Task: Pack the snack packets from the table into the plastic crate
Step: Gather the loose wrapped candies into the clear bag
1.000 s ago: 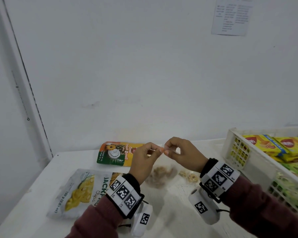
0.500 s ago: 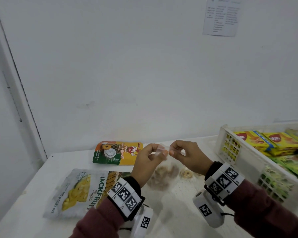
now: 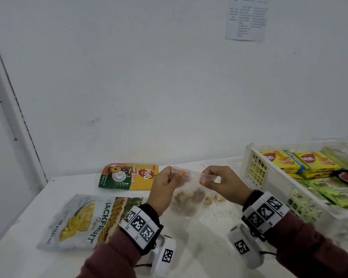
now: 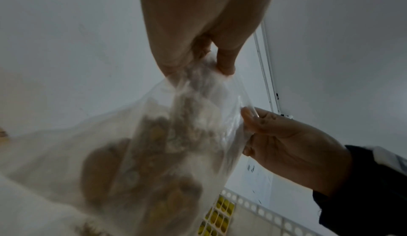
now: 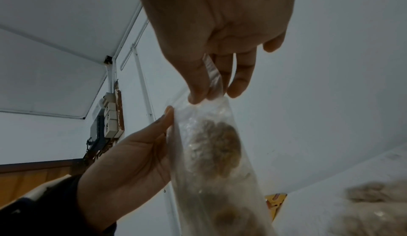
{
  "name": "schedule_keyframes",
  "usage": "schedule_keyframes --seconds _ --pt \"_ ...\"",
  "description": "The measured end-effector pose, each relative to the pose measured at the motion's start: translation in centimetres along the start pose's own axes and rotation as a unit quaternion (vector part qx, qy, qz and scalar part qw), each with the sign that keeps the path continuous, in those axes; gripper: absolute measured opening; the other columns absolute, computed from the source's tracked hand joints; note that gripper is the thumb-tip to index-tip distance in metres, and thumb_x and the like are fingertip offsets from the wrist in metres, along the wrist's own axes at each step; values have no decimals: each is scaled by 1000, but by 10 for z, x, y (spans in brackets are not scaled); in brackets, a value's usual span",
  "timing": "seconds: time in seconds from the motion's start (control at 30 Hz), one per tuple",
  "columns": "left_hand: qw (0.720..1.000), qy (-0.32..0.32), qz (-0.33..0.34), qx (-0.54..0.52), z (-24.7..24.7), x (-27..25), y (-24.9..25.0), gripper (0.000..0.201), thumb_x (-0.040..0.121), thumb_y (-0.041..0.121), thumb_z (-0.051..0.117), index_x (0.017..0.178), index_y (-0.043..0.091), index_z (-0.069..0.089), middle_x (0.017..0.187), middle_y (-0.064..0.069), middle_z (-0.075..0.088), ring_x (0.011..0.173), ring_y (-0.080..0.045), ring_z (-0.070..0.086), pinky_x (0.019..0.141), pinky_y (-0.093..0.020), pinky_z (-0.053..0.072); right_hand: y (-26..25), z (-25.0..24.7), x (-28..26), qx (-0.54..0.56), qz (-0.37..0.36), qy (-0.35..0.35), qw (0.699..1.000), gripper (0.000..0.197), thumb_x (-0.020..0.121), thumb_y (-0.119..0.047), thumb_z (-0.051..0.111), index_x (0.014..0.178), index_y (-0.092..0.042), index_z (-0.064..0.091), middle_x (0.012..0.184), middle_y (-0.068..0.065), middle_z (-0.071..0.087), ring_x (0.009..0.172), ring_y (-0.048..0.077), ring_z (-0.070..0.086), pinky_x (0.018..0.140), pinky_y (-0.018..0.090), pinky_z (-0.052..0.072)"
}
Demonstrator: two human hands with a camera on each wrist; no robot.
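A clear plastic bag (image 3: 188, 199) of brown snack pieces hangs just above the white table (image 3: 24, 263). My left hand (image 3: 170, 178) pinches the left end of its top edge and my right hand (image 3: 206, 178) pinches the right end, stretching the mouth flat between them. The left wrist view looks up at the clear bag (image 4: 154, 152) under my left hand (image 4: 207, 65). Seen from the right wrist, the bag (image 5: 211, 152) hangs narrow below my right hand (image 5: 211, 93). A Jackfruit chips packet (image 3: 86, 221) and a yellow Pino packet (image 3: 129, 176) lie flat at the left. The white plastic crate (image 3: 255, 167) stands at the right.
The crate holds yellow wafer packets (image 3: 301, 161) and green packets (image 3: 329, 191). A few loose snack pieces (image 3: 211, 199) lie on the table under my right hand. The white wall runs close behind the table, with a paper sheet (image 3: 246, 18) stuck high on it.
My hands have drawn apart along the bag's top edge, from fingertips touching to a hand's width apart. The view has shifted slightly.
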State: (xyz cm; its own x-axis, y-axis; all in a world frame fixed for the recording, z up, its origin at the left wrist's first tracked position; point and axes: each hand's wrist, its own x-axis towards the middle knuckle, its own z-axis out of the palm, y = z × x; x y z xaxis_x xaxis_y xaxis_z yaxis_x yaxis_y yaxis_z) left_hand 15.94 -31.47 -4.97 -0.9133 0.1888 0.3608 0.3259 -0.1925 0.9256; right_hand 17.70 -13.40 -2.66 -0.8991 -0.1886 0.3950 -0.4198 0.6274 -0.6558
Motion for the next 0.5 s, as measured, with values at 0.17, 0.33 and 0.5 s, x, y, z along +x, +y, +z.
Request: schedule_keyframes --seconds 0.17,0.33,0.5 --pt "1000 10 -22 -7 27 -10 3 17 94 9 46 100 -7 52 88 -6 69 67 -11 71 60 -18 53 6 -18 -12 12 -5 -15 1000 16 67 -61 54 67 -47 60 69 -24 61 70 -1 54 95 49 36" --pt "999 39 -31 21 50 -20 6 18 95 13 47 96 -5 48 84 -2 72 67 -16 72 59 -23 54 14 -46 -25 13 -15 -27 999 19 78 -32 72 63 -40 63 66 -28 63 63 0 56 93 45 38" --pt "997 58 -42 19 75 -35 11 15 96 12 46 83 5 41 86 -5 70 60 -14 70 56 -22 53 20 -59 -34 -20 -14 -34 999 17 70 -45 61 54 -41 57 60 -31 60 64 -1 57 90 44 39"
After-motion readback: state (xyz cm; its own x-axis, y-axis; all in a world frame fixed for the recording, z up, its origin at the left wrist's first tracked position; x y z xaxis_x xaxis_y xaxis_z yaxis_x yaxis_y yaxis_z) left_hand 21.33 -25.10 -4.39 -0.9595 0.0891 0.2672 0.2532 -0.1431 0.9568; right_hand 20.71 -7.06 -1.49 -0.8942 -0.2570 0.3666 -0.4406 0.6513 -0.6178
